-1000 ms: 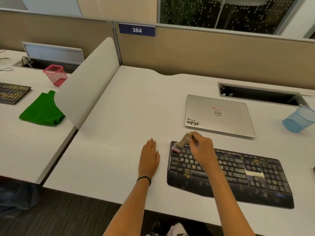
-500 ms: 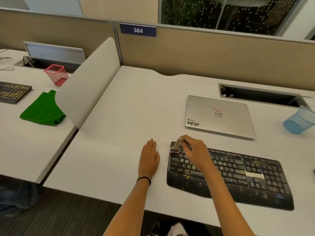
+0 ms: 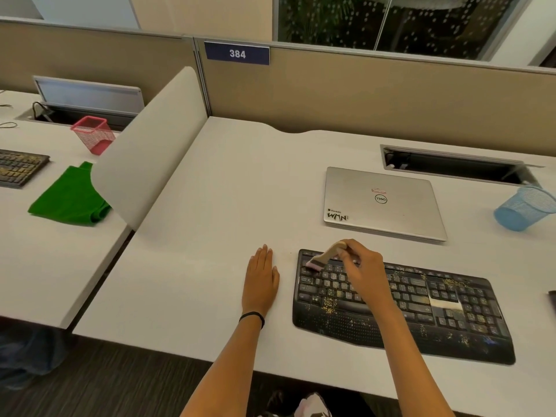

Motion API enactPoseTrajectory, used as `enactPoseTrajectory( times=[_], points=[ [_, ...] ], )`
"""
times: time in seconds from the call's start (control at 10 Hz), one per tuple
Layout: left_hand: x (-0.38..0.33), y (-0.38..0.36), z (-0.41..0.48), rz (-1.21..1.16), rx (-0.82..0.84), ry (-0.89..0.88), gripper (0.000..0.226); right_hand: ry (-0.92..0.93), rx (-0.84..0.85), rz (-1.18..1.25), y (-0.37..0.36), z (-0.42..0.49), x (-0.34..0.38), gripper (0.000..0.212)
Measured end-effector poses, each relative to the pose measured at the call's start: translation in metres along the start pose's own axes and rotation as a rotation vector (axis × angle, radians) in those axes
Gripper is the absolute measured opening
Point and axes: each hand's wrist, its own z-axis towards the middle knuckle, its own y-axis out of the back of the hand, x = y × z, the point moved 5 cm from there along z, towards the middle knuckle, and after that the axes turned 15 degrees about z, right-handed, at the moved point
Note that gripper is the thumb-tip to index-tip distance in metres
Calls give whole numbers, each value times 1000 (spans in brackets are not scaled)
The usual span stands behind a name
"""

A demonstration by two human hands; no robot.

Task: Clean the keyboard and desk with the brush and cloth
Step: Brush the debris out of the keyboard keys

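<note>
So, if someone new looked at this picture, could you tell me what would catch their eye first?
Probably the black keyboard at the near right of the desk, speckled with yellowish crumbs, where the right hand holds a small brush with its bristles on the far-left keys. The left hand rests flat on the desk just left of it. Next, the bright green cloth on the neighbouring desk at far left, beyond the divider.

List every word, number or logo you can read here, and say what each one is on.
"384": blue sign on the partition.
"DELL": logo on the laptop lid, seen upside down.
"WMN": sticker on the lid's corner; the small line above it is too blurred to read.
Small label above the logo: unreadable.
Letters on the keyboard: too small to read.
</note>
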Motion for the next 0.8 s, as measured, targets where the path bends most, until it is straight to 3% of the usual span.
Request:
enactPoseTrajectory(
  times=[0.4,0.8],
  points=[
    [1,-1,0,-9,0,-1,51,7,65,-80,-7,-8,4,11],
    [1,-1,0,-3,-4,-6,51,-4,-101,-108,-10,-15,24,7]
  ],
)
